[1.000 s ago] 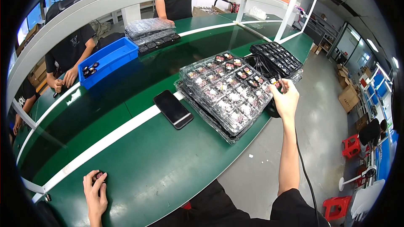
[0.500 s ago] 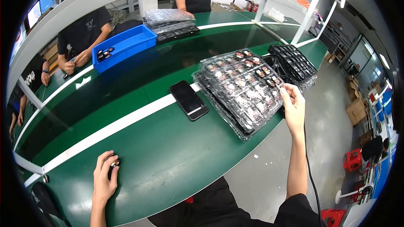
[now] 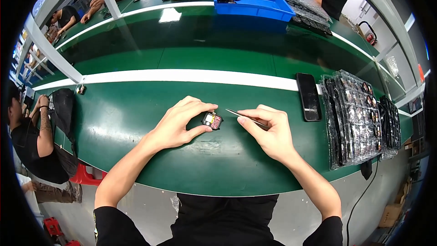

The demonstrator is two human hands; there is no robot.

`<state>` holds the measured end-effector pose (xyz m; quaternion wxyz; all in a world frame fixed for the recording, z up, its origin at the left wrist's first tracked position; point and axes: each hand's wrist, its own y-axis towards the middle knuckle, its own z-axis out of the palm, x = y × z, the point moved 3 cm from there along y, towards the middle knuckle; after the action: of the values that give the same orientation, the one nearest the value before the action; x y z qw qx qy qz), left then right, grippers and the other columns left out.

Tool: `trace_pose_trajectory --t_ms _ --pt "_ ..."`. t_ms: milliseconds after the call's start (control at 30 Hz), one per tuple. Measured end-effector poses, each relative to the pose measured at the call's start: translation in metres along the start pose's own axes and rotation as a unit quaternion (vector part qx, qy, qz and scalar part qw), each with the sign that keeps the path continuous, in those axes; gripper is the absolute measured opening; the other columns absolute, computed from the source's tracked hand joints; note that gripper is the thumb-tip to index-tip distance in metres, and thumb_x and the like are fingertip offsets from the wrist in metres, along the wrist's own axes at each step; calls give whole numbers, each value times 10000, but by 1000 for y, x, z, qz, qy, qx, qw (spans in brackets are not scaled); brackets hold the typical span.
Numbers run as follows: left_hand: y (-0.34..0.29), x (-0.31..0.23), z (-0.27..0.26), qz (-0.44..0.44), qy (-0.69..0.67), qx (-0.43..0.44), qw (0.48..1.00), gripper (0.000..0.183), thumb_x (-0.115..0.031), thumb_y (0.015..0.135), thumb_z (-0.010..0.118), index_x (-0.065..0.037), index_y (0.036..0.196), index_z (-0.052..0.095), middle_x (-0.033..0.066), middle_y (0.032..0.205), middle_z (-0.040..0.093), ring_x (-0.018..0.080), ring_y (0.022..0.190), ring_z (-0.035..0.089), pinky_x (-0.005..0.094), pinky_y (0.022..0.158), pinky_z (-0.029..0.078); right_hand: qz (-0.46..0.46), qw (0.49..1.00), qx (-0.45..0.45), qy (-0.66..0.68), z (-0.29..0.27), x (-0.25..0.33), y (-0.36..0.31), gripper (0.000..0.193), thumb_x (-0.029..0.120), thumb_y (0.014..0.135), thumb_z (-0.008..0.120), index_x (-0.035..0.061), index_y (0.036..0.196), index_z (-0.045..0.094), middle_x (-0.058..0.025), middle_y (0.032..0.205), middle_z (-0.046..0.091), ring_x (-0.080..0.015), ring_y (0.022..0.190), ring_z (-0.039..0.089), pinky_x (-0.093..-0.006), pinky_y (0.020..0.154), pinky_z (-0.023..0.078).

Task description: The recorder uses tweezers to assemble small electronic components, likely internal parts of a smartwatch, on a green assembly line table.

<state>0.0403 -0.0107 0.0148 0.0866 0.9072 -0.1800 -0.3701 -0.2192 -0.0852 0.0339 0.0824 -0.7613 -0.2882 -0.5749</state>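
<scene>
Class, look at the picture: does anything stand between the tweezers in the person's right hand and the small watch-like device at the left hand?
Nothing visible does. Green tabletop shows between the tweezers and the watch-like device; the left hand leaves the device's right side uncovered.
</scene>
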Motion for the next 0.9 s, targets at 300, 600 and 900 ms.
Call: trace_pose_trajectory --t_ms 300,600,900 --pt "-1 6 -3 -13 35 -2 999 502 -228 864 952 -70 1304 772 80 1279 691 295 1156 643 430 987 551 -7 1000 19 10 21 -22 9 91 -5 975 818 -45 1048 853 -33 802 731 -25 678 597 -231 571 431" --pt "-3 8 -2 7 7 43 999 502 -231 889 934 -95 1344 772 42 1128 763 228 986 675 370 963 433 -36 998 23 -41 27 -21 9 78 -48 918 817 -27 988 845 -6 694 658 -17 560 510 -259 487 355" --pt "-1 8 0 -9 -17 41 999 513 -226 869 945 -80 1338 798 50 1072 758 238 987 661 380 964 440 -99 991 34 -83 33 -18 9 99 -52 883 831 -17 976 831 -14 675 628 -39 529 484 -260 473 320"
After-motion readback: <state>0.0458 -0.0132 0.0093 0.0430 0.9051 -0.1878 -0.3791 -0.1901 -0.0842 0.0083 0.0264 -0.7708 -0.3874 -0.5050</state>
